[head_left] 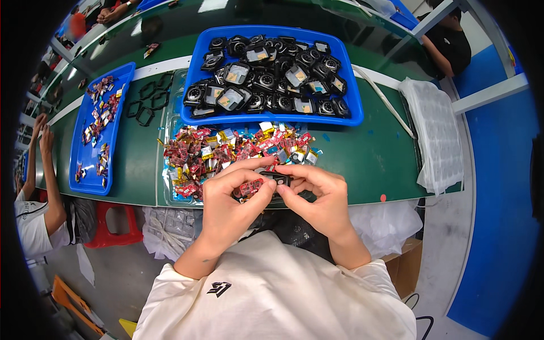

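Observation:
In front of my chest, both hands meet over a small black watch case (pixel 280 178). My left hand (pixel 229 195) pinches its left side between thumb and fingers. A small red-labelled battery (pixel 251 187) sits in that same hand, between the thumb and the curled fingers. My right hand (pixel 320 201) grips the case from the right, thumb below and index finger along the top. The fingers partly cover the case. Just beyond my hands lies a loose heap of red, silver and yellow batteries (pixel 198 156).
Behind the heap stands a blue tray (pixel 357 107) full of black watch cases. Another blue tray (pixel 90 184) with batteries lies left, near black frames (pixel 148 102). White wrapped trays (pixel 433 136) stand right. A red stool (pixel 116 226) is below the bench. Other people work at left and far right.

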Demonstrator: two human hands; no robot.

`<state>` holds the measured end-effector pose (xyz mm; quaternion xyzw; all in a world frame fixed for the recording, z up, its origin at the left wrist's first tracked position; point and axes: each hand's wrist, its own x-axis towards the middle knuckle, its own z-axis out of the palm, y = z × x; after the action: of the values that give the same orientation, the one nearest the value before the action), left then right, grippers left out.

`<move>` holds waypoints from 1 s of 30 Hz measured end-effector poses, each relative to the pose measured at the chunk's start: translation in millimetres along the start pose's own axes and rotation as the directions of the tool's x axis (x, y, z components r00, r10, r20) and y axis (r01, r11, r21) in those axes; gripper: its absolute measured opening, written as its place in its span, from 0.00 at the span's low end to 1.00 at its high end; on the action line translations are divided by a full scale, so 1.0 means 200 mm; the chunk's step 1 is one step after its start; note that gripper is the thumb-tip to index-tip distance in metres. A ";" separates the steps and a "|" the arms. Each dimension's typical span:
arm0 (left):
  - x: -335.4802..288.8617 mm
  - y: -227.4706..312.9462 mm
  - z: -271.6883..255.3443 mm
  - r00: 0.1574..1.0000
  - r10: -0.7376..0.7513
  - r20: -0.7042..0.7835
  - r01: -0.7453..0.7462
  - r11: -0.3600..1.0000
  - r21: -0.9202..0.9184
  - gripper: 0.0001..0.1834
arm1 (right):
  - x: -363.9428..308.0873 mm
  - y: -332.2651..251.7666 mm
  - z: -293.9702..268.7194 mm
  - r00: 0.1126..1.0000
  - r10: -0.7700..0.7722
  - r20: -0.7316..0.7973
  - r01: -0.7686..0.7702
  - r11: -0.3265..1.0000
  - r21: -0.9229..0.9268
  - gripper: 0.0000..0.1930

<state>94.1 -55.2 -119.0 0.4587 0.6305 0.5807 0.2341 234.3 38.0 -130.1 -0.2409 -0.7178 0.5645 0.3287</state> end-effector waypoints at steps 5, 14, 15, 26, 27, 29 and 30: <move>0.00 -0.01 0.01 1.000 -0.022 -0.013 0.022 0.999 -0.044 0.04 | 0.00 0.00 0.01 0.999 -0.029 -0.013 0.029 1.000 0.007 0.14; -0.01 0.00 0.01 0.995 -0.099 -0.012 0.098 0.993 -0.070 0.05 | 0.00 0.00 0.02 0.994 -0.101 -0.031 0.100 0.995 -0.027 0.12; -0.01 0.00 0.01 0.995 -0.098 -0.019 0.096 0.992 -0.079 0.05 | 0.00 0.00 0.02 0.993 -0.114 -0.041 0.113 0.993 -0.023 0.11; -0.08 0.01 0.02 0.998 -0.003 -0.062 0.003 1.000 0.007 0.06 | 0.00 0.03 0.03 0.992 -0.034 -0.123 0.052 0.988 0.147 0.08; -0.08 0.00 0.01 0.996 0.012 -0.086 -0.014 1.000 -0.013 0.06 | 0.00 0.03 0.03 0.990 -0.033 -0.140 0.055 0.986 0.157 0.07; -0.08 -0.02 0.00 0.992 0.062 -0.110 -0.061 0.998 0.013 0.06 | 0.00 0.06 0.03 0.986 -0.052 -0.157 0.076 0.986 0.149 0.08; -0.07 -0.03 0.00 0.985 0.114 -0.132 -0.109 0.993 0.041 0.06 | 0.00 0.07 0.02 0.982 -0.074 -0.174 0.099 0.985 0.141 0.08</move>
<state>98.9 -67.2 -127.6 0.4573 0.6278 0.6116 0.1506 230.9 37.5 -143.9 -0.2309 -0.6531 0.5795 0.4293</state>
